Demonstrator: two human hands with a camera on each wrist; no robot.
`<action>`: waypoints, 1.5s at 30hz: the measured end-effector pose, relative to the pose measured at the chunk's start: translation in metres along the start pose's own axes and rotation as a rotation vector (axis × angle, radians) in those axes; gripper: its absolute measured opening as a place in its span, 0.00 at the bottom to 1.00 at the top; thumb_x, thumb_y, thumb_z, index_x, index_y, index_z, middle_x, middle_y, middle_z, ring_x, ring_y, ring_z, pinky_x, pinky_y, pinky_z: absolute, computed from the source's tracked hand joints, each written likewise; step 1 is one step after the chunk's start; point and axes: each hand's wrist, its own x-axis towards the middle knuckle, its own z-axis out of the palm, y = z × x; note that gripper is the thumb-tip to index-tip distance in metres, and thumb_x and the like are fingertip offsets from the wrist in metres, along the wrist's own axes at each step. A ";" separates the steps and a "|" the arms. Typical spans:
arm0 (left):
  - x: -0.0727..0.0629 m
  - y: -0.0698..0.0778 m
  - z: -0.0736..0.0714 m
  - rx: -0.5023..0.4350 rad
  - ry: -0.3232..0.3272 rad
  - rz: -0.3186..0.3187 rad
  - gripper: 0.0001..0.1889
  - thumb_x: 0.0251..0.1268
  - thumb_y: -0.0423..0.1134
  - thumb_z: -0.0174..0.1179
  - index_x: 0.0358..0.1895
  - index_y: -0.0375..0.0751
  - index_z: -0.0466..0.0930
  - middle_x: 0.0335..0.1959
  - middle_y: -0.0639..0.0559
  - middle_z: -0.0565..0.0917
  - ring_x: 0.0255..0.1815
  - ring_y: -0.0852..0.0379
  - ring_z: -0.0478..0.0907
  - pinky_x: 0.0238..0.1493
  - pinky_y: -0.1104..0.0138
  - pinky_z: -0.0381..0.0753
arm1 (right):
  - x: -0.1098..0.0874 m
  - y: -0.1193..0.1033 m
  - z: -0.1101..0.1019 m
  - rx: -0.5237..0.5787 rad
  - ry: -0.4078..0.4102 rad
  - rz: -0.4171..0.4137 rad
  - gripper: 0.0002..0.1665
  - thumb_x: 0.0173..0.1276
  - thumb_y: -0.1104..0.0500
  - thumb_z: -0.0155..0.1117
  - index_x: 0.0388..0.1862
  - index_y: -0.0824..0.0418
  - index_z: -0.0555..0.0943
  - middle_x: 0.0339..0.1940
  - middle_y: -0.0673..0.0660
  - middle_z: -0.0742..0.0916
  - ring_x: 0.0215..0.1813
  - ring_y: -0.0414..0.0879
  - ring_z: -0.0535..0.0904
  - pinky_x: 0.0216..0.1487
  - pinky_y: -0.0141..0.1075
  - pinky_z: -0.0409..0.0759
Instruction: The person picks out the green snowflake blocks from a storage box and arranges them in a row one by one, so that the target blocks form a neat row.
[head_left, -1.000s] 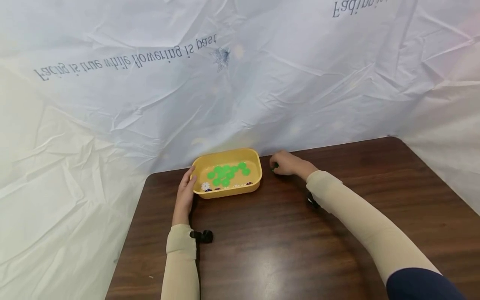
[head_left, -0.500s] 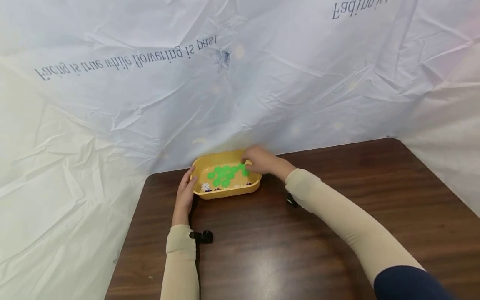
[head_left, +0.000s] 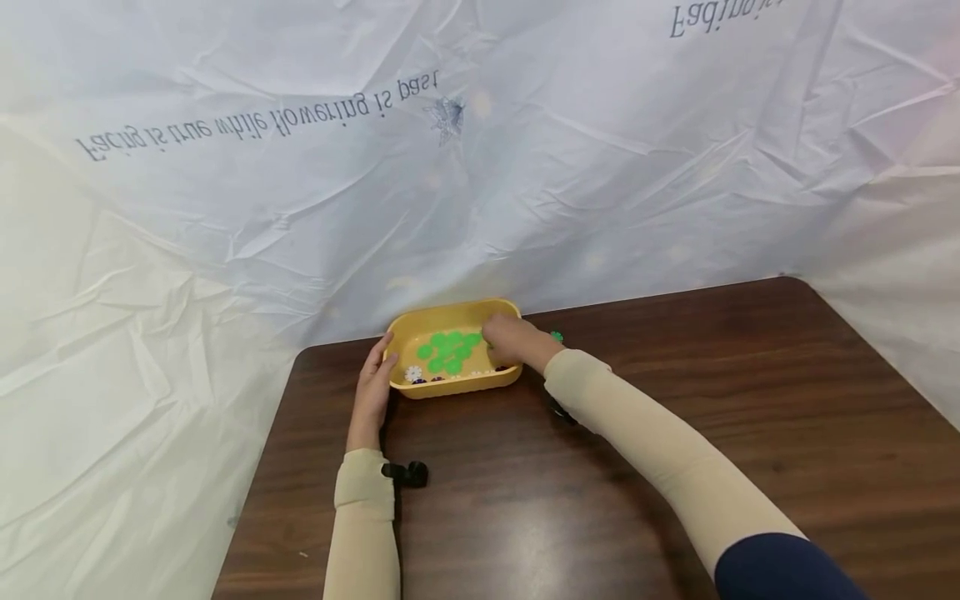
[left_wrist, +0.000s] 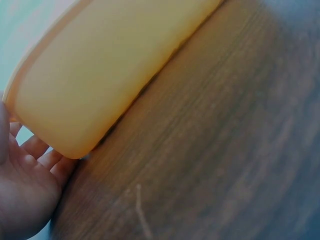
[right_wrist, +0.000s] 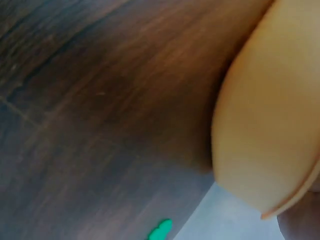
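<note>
At the tabletop's (head_left: 637,483) far edge, my left hand (head_left: 370,387) pinches the yellow tray (head_left: 457,385); right hand (head_left: 512,339) inside, fingers I can't read.

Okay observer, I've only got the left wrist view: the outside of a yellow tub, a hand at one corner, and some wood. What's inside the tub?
Observer: The head view shows a cluster of bright green pieces inside the yellow tub.
Operator: Got it. Where's the right hand?
Observer: The right hand is over the tub's right end, its fingertips hidden from view.
Operator: Any pieces outside?
Observer: Yes, a green flower-shaped piece lies right of the tub, near the far edge of the wooden table.
</note>
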 end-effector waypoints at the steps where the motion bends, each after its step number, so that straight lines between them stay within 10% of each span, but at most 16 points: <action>1: 0.000 0.000 0.000 -0.001 0.000 0.002 0.28 0.87 0.35 0.47 0.84 0.39 0.59 0.87 0.45 0.52 0.87 0.47 0.43 0.82 0.52 0.52 | 0.000 0.000 0.002 -0.021 0.005 -0.002 0.25 0.77 0.68 0.57 0.19 0.52 0.66 0.19 0.48 0.62 0.22 0.41 0.52 0.26 0.35 0.58; 10: -0.001 0.000 0.001 -0.008 0.005 0.002 0.28 0.87 0.35 0.47 0.84 0.39 0.59 0.87 0.45 0.51 0.87 0.47 0.43 0.82 0.52 0.51 | 0.000 -0.005 0.007 -0.094 0.049 0.041 0.22 0.78 0.66 0.56 0.20 0.54 0.71 0.16 0.49 0.68 0.21 0.41 0.57 0.24 0.35 0.60; 17: 0.016 -0.031 -0.003 0.018 0.025 0.042 0.28 0.89 0.42 0.47 0.85 0.47 0.59 0.87 0.51 0.51 0.87 0.52 0.42 0.83 0.53 0.50 | 0.001 -0.003 0.007 -0.048 0.063 0.043 0.27 0.78 0.67 0.56 0.16 0.52 0.66 0.13 0.48 0.61 0.20 0.41 0.53 0.23 0.35 0.58; 30: 0.005 -0.006 0.001 0.000 0.002 0.010 0.28 0.88 0.36 0.47 0.85 0.40 0.57 0.87 0.46 0.51 0.87 0.47 0.42 0.83 0.51 0.51 | 0.001 -0.003 0.007 0.000 0.087 0.028 0.23 0.68 0.68 0.60 0.17 0.53 0.64 0.16 0.47 0.56 0.23 0.42 0.46 0.25 0.37 0.52; 34: 0.002 -0.002 0.001 -0.002 0.001 0.014 0.28 0.87 0.36 0.47 0.84 0.39 0.58 0.87 0.44 0.51 0.87 0.45 0.41 0.83 0.50 0.50 | 0.002 -0.002 0.006 0.073 0.063 0.013 0.04 0.70 0.65 0.61 0.35 0.60 0.82 0.26 0.50 0.76 0.20 0.40 0.52 0.26 0.36 0.58; 38: 0.009 -0.015 -0.002 -0.009 0.017 0.001 0.28 0.88 0.37 0.47 0.85 0.42 0.59 0.87 0.47 0.51 0.87 0.48 0.41 0.83 0.51 0.50 | 0.004 -0.002 0.003 0.139 0.031 -0.032 0.20 0.74 0.64 0.62 0.62 0.62 0.85 0.60 0.58 0.86 0.19 0.38 0.60 0.28 0.35 0.68; 45: 0.015 -0.031 -0.005 0.016 0.034 0.034 0.28 0.88 0.42 0.49 0.84 0.48 0.61 0.87 0.53 0.53 0.87 0.52 0.43 0.82 0.53 0.51 | 0.001 -0.005 -0.005 0.115 -0.003 -0.084 0.15 0.75 0.66 0.61 0.55 0.62 0.89 0.56 0.59 0.87 0.21 0.40 0.59 0.31 0.36 0.66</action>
